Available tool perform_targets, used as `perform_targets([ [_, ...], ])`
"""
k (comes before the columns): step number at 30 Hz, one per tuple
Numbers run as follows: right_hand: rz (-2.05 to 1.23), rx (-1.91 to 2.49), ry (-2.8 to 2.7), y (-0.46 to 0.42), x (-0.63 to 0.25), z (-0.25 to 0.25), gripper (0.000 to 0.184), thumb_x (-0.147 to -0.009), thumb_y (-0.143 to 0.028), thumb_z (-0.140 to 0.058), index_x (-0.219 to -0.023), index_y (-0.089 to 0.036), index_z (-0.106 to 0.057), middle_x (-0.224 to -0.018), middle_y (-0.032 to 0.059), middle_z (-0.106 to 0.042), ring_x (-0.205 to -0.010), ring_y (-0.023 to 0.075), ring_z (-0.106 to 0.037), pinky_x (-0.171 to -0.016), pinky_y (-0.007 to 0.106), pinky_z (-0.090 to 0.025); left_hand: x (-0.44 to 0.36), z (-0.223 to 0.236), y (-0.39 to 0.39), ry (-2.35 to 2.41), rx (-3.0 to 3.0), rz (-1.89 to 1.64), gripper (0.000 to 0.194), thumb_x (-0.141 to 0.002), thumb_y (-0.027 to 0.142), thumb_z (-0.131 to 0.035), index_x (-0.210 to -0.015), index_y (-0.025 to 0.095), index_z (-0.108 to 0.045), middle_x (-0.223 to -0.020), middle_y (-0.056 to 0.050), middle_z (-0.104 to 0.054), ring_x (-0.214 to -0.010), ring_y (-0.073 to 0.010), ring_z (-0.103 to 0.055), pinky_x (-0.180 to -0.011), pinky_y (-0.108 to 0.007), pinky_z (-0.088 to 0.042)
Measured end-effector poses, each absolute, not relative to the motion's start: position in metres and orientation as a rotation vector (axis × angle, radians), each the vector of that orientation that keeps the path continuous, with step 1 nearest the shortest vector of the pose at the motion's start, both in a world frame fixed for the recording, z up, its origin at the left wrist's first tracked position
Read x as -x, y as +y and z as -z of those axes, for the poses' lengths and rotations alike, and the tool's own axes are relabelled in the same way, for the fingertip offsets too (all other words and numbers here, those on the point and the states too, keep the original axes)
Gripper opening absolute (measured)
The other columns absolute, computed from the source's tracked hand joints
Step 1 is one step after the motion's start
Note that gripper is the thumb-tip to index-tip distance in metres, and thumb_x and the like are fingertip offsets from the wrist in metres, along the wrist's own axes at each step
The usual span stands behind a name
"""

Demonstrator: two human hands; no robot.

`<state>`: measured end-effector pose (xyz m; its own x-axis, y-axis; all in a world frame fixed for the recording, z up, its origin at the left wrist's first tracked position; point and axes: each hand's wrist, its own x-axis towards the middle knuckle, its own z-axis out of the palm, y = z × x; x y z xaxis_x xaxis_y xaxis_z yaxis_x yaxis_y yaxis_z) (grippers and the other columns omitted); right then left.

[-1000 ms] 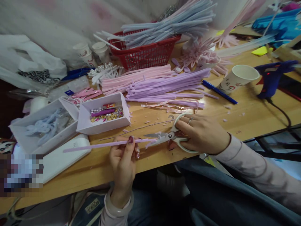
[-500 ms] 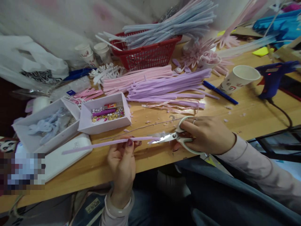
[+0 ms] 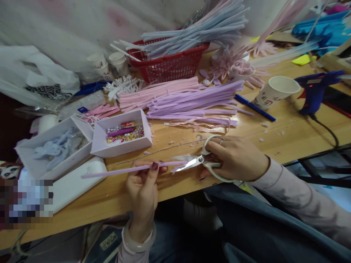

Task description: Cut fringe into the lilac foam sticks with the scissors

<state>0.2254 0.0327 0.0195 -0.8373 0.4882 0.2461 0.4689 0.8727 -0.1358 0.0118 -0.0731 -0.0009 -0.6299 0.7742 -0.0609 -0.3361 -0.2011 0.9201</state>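
Note:
My left hand (image 3: 144, 188) pinches a long lilac pipe cleaner (image 3: 117, 170) and holds it level over the front edge of the wooden table (image 3: 287, 135). My right hand (image 3: 236, 157) grips white-handled scissors (image 3: 203, 160), fingers through the loops. The blades point left and meet the right end of the pipe cleaner, where a bit of lilac fluff hangs. A bare thin wire (image 3: 164, 149) lies on the table just behind.
Piles of lilac (image 3: 194, 102) and pink pipe cleaners (image 3: 159, 93) lie mid-table, behind them a red basket (image 3: 170, 64) of pale blue ones. Two white trays (image 3: 122, 133) sit left; a paper cup (image 3: 275, 91), blue pen (image 3: 255, 107) and blue glue gun (image 3: 315, 91) right.
The pipe cleaner and my left hand have shifted slightly right. The scissors have tilted, blades angled down-left at the pipe cleaner's end.

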Motion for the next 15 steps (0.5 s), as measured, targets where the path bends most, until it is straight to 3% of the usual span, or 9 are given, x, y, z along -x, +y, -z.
perform_targets([
  [11,-0.199,0.708,-2.747,0.0304,-0.2238,-0.022,0.045,-0.081,-0.062,-0.062,-0.077,-0.017,-0.054,-0.068,0.0038,-0.059,-0.059,0.0164,-0.053,-0.057,0.03,-0.032,-0.0102,-0.0003,-0.0734,1.262,-0.53,-1.887,0.027,-0.06,0.026,-0.089,-0.068,0.016,-0.065,-0.067,0.002,-0.069,-0.059,-0.0101,-0.068,-0.058,-0.018,-0.059],
  [15,-0.198,0.694,-2.746,0.0308,-0.2231,-0.0225,0.042,-0.083,-0.059,-0.061,-0.076,-0.018,-0.054,-0.068,0.0042,-0.059,-0.06,0.0162,-0.053,-0.058,0.03,-0.032,-0.0087,0.001,-0.0737,1.267,-0.524,-1.878,0.028,-0.059,0.026,-0.089,-0.069,0.016,-0.065,-0.069,0.001,-0.068,-0.061,-0.0102,-0.067,-0.059,-0.019,-0.059],
])
